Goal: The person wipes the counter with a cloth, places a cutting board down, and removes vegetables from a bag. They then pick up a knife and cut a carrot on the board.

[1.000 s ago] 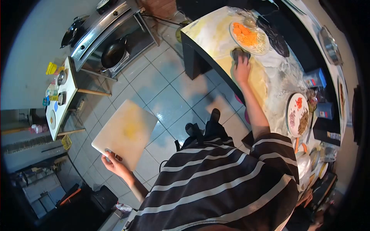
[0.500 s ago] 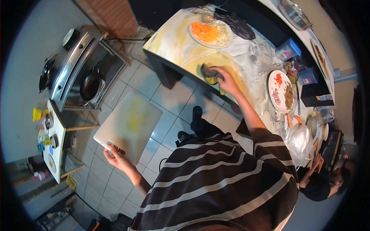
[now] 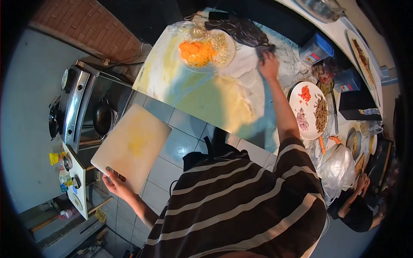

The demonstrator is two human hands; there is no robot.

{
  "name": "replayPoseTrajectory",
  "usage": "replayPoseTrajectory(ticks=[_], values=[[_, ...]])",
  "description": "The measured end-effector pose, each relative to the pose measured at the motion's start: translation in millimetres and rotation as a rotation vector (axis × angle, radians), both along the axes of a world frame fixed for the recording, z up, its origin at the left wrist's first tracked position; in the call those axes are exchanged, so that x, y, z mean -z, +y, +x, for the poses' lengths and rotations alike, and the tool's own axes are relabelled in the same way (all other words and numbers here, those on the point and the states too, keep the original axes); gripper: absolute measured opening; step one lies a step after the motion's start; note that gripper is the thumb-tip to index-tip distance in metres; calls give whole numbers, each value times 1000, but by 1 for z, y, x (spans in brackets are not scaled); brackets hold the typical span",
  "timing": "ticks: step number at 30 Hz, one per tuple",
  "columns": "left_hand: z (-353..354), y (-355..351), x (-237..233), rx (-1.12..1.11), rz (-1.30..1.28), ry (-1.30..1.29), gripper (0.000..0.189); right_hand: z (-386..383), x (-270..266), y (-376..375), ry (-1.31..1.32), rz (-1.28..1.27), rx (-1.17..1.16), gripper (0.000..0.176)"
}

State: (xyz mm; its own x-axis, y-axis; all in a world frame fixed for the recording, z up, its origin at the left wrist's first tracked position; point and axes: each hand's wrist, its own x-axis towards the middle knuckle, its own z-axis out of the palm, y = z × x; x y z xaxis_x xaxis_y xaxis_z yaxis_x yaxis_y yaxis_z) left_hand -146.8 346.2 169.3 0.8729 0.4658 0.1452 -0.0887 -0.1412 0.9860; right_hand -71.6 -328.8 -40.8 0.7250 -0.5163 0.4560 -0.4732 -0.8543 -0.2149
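Note:
My left hand grips a pale cutting board by its handle slot, out over the floor beside the counter. A yellow stain marks the middle of the board. At the far side of the counter, my right hand presses down on a dark, blurred cloth. Close to it lies a black plastic bag. To its left stands a plate of sliced and shredded carrot with pale shreds. On the right, an oval white plate carries chopped red pieces, chopped onion and brown strips.
Blue-lidded containers stand at the counter's back right, near a clear plastic bag. A stove and a small white table are at the left. Another person's hands show at far right.
My right hand has moved with the dark cloth from the counter's near edge to its far side, beside the black bag. The cutting board stays in my left hand, and the view has shifted.

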Motion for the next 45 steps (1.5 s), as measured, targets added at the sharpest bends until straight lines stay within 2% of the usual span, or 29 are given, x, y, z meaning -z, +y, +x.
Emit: replayPoseTrajectory(ticks=[3, 4, 5, 6, 7, 8, 9, 11, 14, 15, 16, 17, 19, 20, 28, 30, 31, 35, 37, 40, 44, 45], values=[[10, -26, -12, -52, 24, -10, 27, -15, -31, 92, 124, 9, -250, 43], [12, -27, -12, -32, 28, -2, 26, -29, -24, 125, 147, 35, -295, 41], [14, -27, -15, -14, 28, -1, 25, -44, -29, 161, 263, 150, -340, 43], [15, -28, -18, 18, 31, 2, 23, -63, -18, 192, 215, 144, -484, 48], [17, -32, -20, -1, 34, -11, 23, -81, -48, 214, 187, 113, -705, 52], [19, -35, -21, 13, 28, -23, 23, -89, -53, 226, 256, 638, -1012, 46], [23, -36, -24, 33, 26, -31, 23, -92, -70, 235, 288, 810, -1128, 42], [27, -47, -31, 13, 35, -37, 22, -76, -73, 241, 131, 837, -1098, 39], [26, -47, -29, 35, 37, -63, 22, -35, -77, 233, 39, 891, -861, 31], [25, -48, -28, 23, 38, -66, 22, -22, -83, 228, 242, 1086, -757, 30], [24, -49, -26, 13, 56, -51, 22, -7, -73, 226, 302, 1361, -597, 26], [24, -50, -24, 5, 72, -37, 22, 1, -64, 224, 304, 1359, -602, 26], [22, -49, -19, -26, 40, -42, 22, 20, -49, 217, 120, 2121, -98, 31], [20, -48, -18, -22, 39, -19, 22, 38, 11, 214, 20, 2340, -61, 33], [19, -37, -2, -58, 8, 6, 21, 75, 27, 169, -258, 2191, -177, 32], [19, -39, -4, -116, -10, 3, 21, 73, 31, 161, -153, 2012, -106, 32], [16, -39, -2, -165, -16, 3, 21, 75, 32, 155, -135, 2006, -112, 32], [5, -18, 7, -139, -51, 11, 21, 81, 45, 131, -306, 1887, 5, 39], [1, -14, 8, -159, -22, 41, 22, 71, 5, 121, -333, 1774, 112, 38], [0, -5, 14, -180, -49, 31, 22, 72, 11, 86, -367, 1748, 145, 35], [4, 0, 16, -187, -58, 35, 22, 53, 19, 63, -144, 1856, -30, 32], [6, 0, 16, -188, -53, 41, 22, 39, 6, 74, -144, 1853, -27, 32]])
